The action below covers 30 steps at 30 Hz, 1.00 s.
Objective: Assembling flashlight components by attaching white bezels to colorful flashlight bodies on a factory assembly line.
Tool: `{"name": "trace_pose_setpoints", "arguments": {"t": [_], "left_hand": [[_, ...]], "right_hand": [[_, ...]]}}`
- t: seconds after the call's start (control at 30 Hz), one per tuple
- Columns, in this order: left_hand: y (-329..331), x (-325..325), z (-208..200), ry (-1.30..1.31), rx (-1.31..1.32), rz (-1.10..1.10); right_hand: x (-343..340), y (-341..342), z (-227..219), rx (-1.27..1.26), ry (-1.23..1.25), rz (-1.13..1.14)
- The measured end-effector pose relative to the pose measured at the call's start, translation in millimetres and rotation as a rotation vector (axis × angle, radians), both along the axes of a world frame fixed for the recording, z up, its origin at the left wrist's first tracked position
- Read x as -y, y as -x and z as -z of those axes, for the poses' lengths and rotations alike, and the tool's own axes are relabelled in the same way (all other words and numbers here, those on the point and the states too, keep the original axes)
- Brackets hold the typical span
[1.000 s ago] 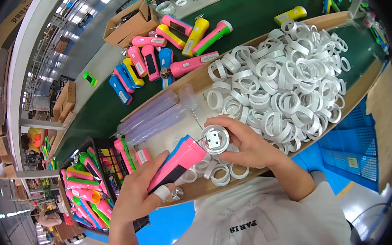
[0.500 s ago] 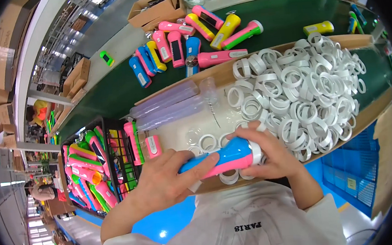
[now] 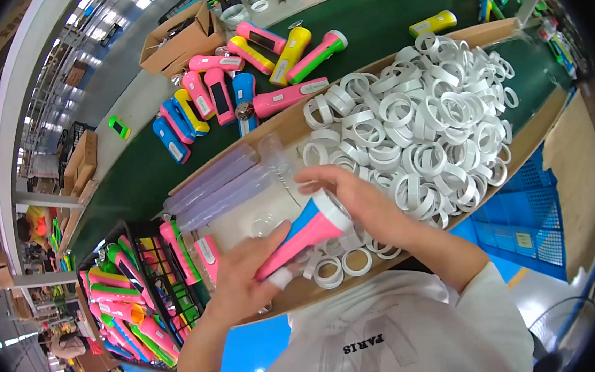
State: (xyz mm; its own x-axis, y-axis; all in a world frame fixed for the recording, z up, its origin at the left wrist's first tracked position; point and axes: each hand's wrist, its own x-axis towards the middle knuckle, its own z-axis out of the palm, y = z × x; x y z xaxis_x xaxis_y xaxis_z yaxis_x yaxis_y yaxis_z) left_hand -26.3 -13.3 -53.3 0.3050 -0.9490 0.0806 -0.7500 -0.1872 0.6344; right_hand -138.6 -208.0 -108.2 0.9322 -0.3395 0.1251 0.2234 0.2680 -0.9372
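Note:
My left hand [image 3: 243, 275] is wrapped round the body of a pink and blue flashlight [image 3: 300, 240], with a white wrapping on one of its fingers. The flashlight tilts up toward the right, and a white ring [image 3: 334, 209] encircles its wide head. Just beyond that head is my right hand [image 3: 351, 194], fingers stretched and curved, gripping nothing; whether it brushes the ring I cannot tell. Below the flashlight, several loose white rings [image 3: 357, 262] lie in the near part of a cardboard tray [image 3: 279, 312].
A large heap of white rings [image 3: 440, 133] fills the tray's right side. Clear plastic sleeves [image 3: 217, 182] lie at its left. Several colourful flashlights [image 3: 219, 94] rest on the green belt [image 3: 361, 20] behind. A black crate [image 3: 160, 267] full of flashlights stands at the left.
My right hand has let go of the flashlight's head and opened beside it. The flashlight has tilted head-up in my left hand. The whole view has shifted.

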Motion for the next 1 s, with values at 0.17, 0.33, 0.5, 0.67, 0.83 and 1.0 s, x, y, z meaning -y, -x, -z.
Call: {"name": "trace_pose_setpoints", "arguments": {"t": [0.17,0.33,0.5,0.67,0.83,1.0], "left_hand": [[4.2,31.2,-14.1,-0.111,0.582,0.108],[-10.3,36.8,9.4,0.012,0.773,0.178],[3.9,3.1,-28.3,0.043,-0.283,0.305],[3.6,25.0,-9.9,-0.084,0.477,0.139],[3.3,14.4,-6.5,0.106,0.538,0.038],[18.2,5.5,-21.6,0.026,0.415,0.046]], "right_hand": [[10.1,-5.9,4.4,-0.206,0.223,0.144],[21.9,-14.4,4.9,-0.299,-0.184,0.015],[9.6,33.7,-42.8,0.565,0.89,0.02],[10.7,-3.4,-10.5,-0.36,-0.236,-0.007],[2.9,-8.9,-21.8,-0.186,-0.095,0.103],[-4.6,6.2,-19.9,-0.081,0.233,0.112]]}}
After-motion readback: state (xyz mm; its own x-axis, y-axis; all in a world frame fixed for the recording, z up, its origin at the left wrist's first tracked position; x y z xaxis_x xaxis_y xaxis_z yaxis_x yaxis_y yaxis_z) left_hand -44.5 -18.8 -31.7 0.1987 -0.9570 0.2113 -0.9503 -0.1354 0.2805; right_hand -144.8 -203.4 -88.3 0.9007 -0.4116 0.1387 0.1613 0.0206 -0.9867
